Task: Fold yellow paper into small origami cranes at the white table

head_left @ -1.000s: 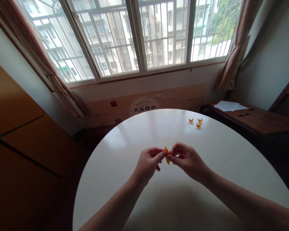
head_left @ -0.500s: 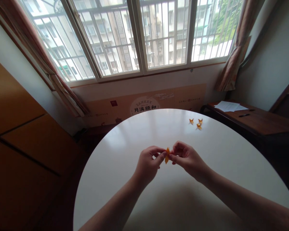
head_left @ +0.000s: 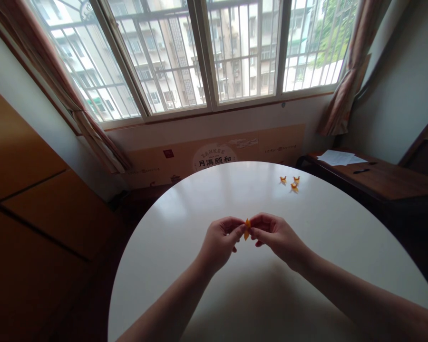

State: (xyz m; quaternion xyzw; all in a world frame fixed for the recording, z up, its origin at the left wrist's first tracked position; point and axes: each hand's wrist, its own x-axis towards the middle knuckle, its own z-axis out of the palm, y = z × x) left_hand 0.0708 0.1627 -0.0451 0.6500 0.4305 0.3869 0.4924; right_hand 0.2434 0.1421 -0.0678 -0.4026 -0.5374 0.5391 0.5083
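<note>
A small folded piece of orange paper point(head_left: 247, 230) is held between my two hands above the white round table point(head_left: 171, 266). My left hand point(head_left: 223, 237) pinches its left side between thumb and fingers. On the other side, my right hand point(head_left: 271, 232) has thumb and index finger closed on its right edge. Pointed tips of the paper show above and below the fingertips; its middle is covered. Three little orange paper cranes point(head_left: 294, 188) stand together toward the far right of the tabletop.
White papers point(head_left: 337, 157) and a dark slim object point(head_left: 361, 171) lie on a brown wooden desk point(head_left: 392, 180) at the right. A printed cardboard panel point(head_left: 271, 142) stands behind the table below the barred window. An orange-brown cabinet point(head_left: 28, 190) is on the left.
My right hand's index finger has uncurled and come forward to pinch the orange paper with the thumb. My left hand keeps nearly the same place.
</note>
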